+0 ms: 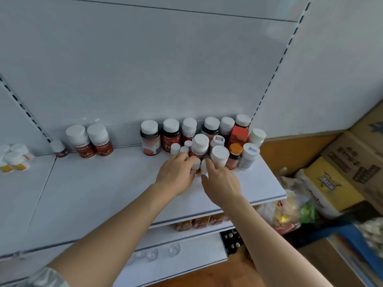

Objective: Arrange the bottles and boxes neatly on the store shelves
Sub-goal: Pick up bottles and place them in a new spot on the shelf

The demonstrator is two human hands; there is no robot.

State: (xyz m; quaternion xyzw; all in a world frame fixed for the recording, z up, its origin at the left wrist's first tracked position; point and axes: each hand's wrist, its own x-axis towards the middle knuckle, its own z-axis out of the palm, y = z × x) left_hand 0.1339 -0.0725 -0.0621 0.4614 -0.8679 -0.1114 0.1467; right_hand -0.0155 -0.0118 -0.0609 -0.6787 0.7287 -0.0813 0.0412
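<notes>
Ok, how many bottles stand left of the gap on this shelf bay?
3: one small bottle by the left upright, then two large red-labelled bottles side by side to its right. None looks hidden behind them.

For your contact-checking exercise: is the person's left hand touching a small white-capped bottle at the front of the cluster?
Touching. The head view shows the left hand with its fingers curled round the small white-capped bottle, no gap visible.
</notes>
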